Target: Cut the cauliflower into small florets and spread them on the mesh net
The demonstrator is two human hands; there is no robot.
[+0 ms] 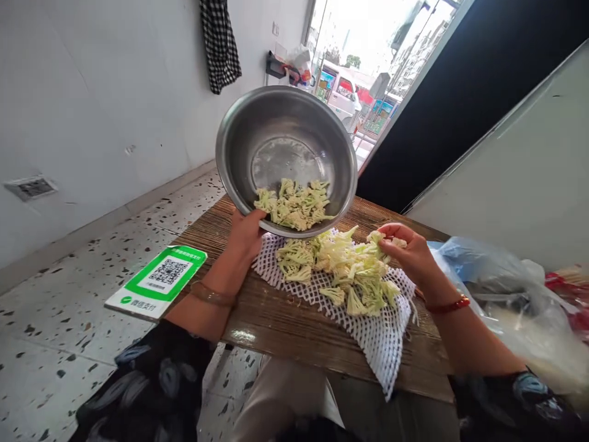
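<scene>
My left hand (247, 232) grips the near rim of a metal bowl (288, 113), thumb over the edge. The bowl is tilted toward me, and cut cauliflower florets (297, 205) lie gathered in its lower side. Beneath and in front of it, a heap of cauliflower (352, 270) rests on a white foam net (375, 344) spread over the wooden table. At the heap's right edge my right hand (407, 248) is closed, thumb and fingers pinching a small pale cauliflower floret (376, 237).
On the left of the wooden table (276, 331) lies a green and white QR code card (168, 276). Clear plastic bags (501, 294) crowd the right end, with a red package (568, 294) beyond. A checked cloth (221, 46) hangs on the wall; a doorway opens to the street.
</scene>
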